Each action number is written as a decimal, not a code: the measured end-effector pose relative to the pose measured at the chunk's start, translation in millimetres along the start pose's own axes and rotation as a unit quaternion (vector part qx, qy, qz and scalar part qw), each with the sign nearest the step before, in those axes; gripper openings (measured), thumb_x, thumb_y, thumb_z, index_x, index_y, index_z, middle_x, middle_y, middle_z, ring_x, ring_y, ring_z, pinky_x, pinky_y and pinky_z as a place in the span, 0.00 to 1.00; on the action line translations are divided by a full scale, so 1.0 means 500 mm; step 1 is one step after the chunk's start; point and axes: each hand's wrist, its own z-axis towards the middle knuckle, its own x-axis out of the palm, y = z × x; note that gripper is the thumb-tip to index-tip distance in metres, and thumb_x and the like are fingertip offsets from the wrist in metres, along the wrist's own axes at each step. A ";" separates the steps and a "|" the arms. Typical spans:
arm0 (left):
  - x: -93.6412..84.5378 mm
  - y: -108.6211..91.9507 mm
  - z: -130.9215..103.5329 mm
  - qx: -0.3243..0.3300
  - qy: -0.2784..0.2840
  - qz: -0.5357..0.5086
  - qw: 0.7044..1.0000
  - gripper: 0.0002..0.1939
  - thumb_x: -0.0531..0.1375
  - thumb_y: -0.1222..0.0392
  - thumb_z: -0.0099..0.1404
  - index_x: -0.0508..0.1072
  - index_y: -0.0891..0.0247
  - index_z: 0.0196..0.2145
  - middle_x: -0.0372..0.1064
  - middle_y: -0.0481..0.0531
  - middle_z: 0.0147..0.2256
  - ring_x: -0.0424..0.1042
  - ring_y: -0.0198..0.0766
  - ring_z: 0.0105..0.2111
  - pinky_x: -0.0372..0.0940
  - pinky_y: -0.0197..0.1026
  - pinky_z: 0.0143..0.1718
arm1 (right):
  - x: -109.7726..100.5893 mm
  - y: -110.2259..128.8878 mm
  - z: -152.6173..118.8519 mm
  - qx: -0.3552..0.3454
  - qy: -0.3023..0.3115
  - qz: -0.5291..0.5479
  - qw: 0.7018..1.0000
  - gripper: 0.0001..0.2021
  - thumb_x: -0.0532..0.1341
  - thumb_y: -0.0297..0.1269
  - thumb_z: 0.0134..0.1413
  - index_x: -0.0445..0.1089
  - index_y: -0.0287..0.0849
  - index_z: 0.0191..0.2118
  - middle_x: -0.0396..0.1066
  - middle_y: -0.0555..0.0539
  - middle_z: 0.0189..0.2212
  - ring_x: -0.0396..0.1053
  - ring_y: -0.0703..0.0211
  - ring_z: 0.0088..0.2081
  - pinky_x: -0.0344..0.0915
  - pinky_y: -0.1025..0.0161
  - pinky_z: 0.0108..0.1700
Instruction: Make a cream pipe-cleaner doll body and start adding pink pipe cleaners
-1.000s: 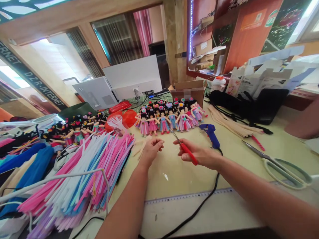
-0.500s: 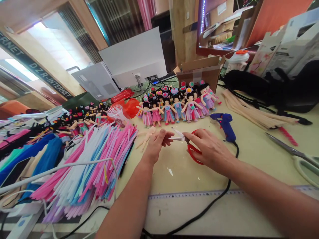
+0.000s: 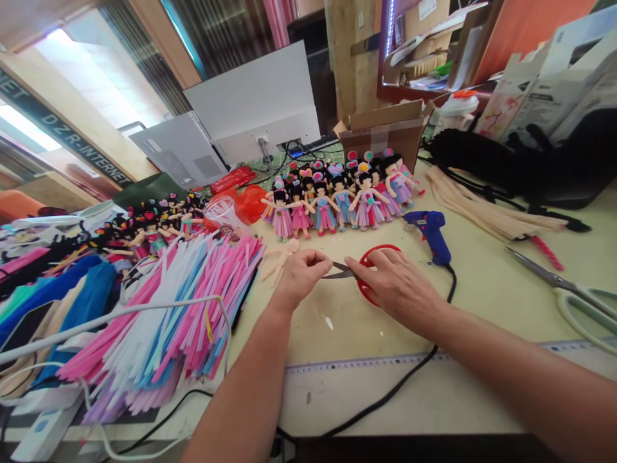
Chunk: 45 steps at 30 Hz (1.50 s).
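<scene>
My right hand grips a pair of scissors by their red handles. The dark blades point left and stand slightly apart. At the blade tips is my left hand, its thumb and fingers pinched together; whatever lies between them is too small or hidden to make out. A beige doll body without a dress rests on the table just behind my left hand. White scraps are scattered on the tabletop below the scissors.
Finished dolls stand in rows behind my hands. Pink, white and blue pipe cleaners are piled left. A blue glue gun, its cord crossing the table, and larger scissors lie right. A measuring tape runs along the front.
My left fingers have closed into a pinch and come up to the blades. The scissors have turned, their blades now dark rather than shining white. The whole view has shifted slightly.
</scene>
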 end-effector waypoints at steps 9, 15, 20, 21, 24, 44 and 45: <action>0.000 -0.013 -0.008 -0.026 0.019 0.061 0.998 0.04 0.56 0.64 0.51 0.71 0.63 0.24 0.65 0.43 0.23 0.62 0.32 0.25 0.58 0.37 0.31 | -0.010 0.007 -0.001 -0.021 -0.004 -0.024 0.999 0.23 0.57 0.23 0.59 0.68 0.42 0.59 0.71 0.39 0.39 0.63 0.48 0.41 0.63 0.55 0.44; -0.006 -0.005 -0.001 -0.021 -0.008 0.117 0.993 0.06 0.54 0.67 0.51 0.68 0.62 0.20 0.61 0.43 0.20 0.60 0.33 0.25 0.55 0.37 0.28 | -0.016 -0.001 0.000 -0.006 -0.012 -0.025 1.000 0.21 0.58 0.25 0.59 0.70 0.41 0.57 0.71 0.39 0.38 0.63 0.48 0.42 0.63 0.55 0.45; -0.028 -0.003 0.002 -0.008 -0.044 0.065 0.997 0.09 0.53 0.66 0.52 0.74 0.62 0.27 0.62 0.44 0.21 0.60 0.33 0.24 0.57 0.37 0.28 | -0.022 -0.024 0.000 0.053 -0.033 -0.006 0.998 0.20 0.57 0.27 0.60 0.71 0.41 0.57 0.71 0.38 0.39 0.64 0.47 0.42 0.63 0.53 0.45; -0.028 -0.003 0.002 -0.004 -0.035 0.039 0.999 0.09 0.54 0.65 0.53 0.75 0.63 0.29 0.63 0.44 0.22 0.61 0.33 0.25 0.58 0.37 0.29 | -0.022 -0.025 -0.001 0.054 -0.032 0.003 0.998 0.20 0.57 0.27 0.60 0.71 0.41 0.57 0.70 0.38 0.40 0.64 0.48 0.42 0.63 0.54 0.45; -0.020 -0.002 0.002 -0.004 0.012 -0.037 0.999 0.09 0.56 0.60 0.56 0.75 0.63 0.30 0.66 0.47 0.24 0.64 0.33 0.27 0.60 0.38 0.32 | -0.021 -0.023 0.000 0.041 -0.030 0.020 0.998 0.20 0.57 0.26 0.60 0.71 0.41 0.57 0.70 0.38 0.40 0.63 0.48 0.42 0.63 0.54 0.45; -0.025 -0.015 -0.011 -0.008 0.060 0.124 0.990 0.08 0.56 0.61 0.51 0.75 0.63 0.25 0.67 0.45 0.23 0.62 0.32 0.24 0.56 0.37 0.28 | -0.022 -0.003 -0.002 -0.008 0.032 0.019 0.999 0.20 0.58 0.20 0.56 0.71 0.42 0.52 0.69 0.40 0.38 0.62 0.50 0.41 0.60 0.56 0.44; -0.025 -0.015 -0.012 -0.006 0.062 0.123 0.990 0.08 0.57 0.60 0.51 0.76 0.63 0.26 0.67 0.46 0.23 0.62 0.33 0.25 0.56 0.37 0.28 | -0.022 -0.003 -0.002 -0.008 0.032 0.018 0.999 0.20 0.58 0.20 0.56 0.71 0.42 0.52 0.69 0.40 0.38 0.62 0.50 0.41 0.60 0.56 0.43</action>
